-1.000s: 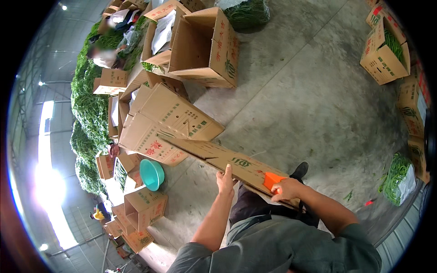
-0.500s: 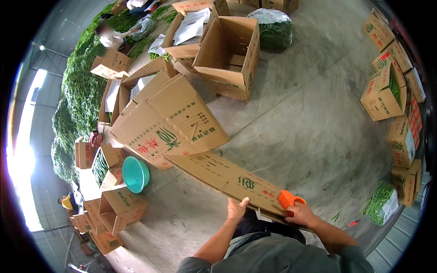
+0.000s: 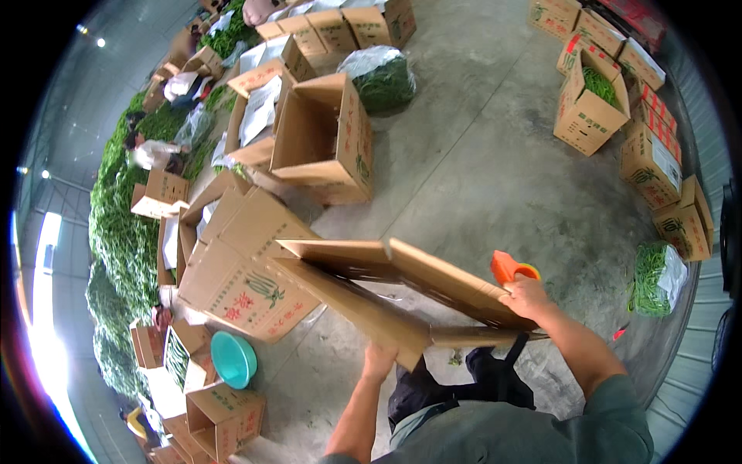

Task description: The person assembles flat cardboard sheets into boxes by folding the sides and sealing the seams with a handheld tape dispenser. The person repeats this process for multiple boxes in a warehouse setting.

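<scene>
A cardboard carton (image 3: 456, 286) is partly spread open in front of my legs, its walls standing apart with a gap between them. My left hand (image 3: 379, 359) is closed on the near left wall at its lower edge. The fingers behind that wall are hidden. My right hand (image 3: 527, 298) grips an orange tape dispenser (image 3: 506, 267) and rests against the carton's right end. Just beyond the carton, to the left, lie flattened cartons (image 3: 263, 298) with green and red print.
A tall open carton (image 3: 313, 174) stands beyond the flat ones, near a bag of greens (image 3: 379, 81). At left are a teal basin (image 3: 233, 359) and a long heap of green vegetables (image 3: 127, 232). Filled cartons (image 3: 591, 116) and another bag (image 3: 653, 278) line the right. People work far left.
The carton was folded flat and is now spread open, its walls apart. My right hand has moved up and away with the tape dispenser; my left has shifted slightly left. The view has turned.
</scene>
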The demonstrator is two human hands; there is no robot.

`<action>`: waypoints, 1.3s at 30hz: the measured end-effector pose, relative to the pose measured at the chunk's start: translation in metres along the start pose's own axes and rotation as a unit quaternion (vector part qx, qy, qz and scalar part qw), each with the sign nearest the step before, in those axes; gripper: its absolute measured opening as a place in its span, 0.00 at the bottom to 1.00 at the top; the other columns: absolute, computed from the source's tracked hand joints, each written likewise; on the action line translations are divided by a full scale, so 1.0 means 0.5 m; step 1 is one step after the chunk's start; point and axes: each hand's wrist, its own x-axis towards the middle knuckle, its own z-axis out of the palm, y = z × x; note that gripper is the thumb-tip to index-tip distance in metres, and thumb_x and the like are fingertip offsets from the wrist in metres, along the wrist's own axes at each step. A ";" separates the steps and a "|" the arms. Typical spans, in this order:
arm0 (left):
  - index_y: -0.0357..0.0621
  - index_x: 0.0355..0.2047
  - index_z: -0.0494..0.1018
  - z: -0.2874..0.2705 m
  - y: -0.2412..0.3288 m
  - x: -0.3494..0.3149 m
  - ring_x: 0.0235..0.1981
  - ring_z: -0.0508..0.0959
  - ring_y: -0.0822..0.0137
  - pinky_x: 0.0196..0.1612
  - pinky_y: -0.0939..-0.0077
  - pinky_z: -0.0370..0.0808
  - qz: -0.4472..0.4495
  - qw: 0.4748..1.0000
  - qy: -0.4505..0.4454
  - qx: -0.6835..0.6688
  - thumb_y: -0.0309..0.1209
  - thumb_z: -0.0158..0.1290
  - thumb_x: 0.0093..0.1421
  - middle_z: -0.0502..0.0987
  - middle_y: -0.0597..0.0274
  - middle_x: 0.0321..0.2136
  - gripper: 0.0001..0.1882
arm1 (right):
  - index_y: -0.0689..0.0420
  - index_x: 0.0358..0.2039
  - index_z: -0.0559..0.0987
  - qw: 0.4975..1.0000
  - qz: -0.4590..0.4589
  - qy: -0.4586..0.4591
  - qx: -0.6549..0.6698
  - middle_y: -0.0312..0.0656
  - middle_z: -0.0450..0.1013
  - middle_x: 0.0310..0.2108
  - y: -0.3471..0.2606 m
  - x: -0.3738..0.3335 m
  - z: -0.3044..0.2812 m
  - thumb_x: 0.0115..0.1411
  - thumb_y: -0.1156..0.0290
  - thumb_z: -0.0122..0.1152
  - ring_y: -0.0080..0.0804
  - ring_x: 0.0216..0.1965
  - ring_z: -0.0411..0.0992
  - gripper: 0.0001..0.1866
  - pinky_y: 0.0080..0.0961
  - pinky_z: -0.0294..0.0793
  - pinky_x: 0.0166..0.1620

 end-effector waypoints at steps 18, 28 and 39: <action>0.36 0.67 0.57 0.086 0.310 0.355 0.66 0.61 0.38 0.70 0.49 0.57 0.346 0.841 0.190 0.370 0.38 0.63 0.58 0.60 0.37 0.66 0.41 | 0.55 0.30 0.78 0.955 0.242 0.170 0.025 0.49 0.70 0.31 -0.011 -0.093 0.152 0.56 0.59 0.68 0.52 0.33 0.74 0.13 0.47 0.75 0.33; 0.47 0.68 0.58 0.238 0.203 0.336 0.70 0.58 0.48 0.72 0.49 0.50 0.153 0.814 -0.002 0.561 0.46 0.64 0.58 0.59 0.50 0.68 0.43 | 0.51 0.30 0.79 0.954 0.215 0.209 0.002 0.46 0.69 0.31 -0.015 -0.100 0.142 0.55 0.60 0.69 0.49 0.31 0.73 0.10 0.44 0.75 0.32; 0.35 0.64 0.63 0.278 0.064 0.395 0.63 0.67 0.38 0.63 0.49 0.69 0.148 0.864 -0.067 0.476 0.45 0.65 0.56 0.59 0.40 0.68 0.42 | 0.49 0.51 0.78 0.963 0.213 0.145 0.083 0.49 0.69 0.36 -0.028 -0.073 0.129 0.57 0.65 0.67 0.51 0.33 0.74 0.21 0.45 0.76 0.36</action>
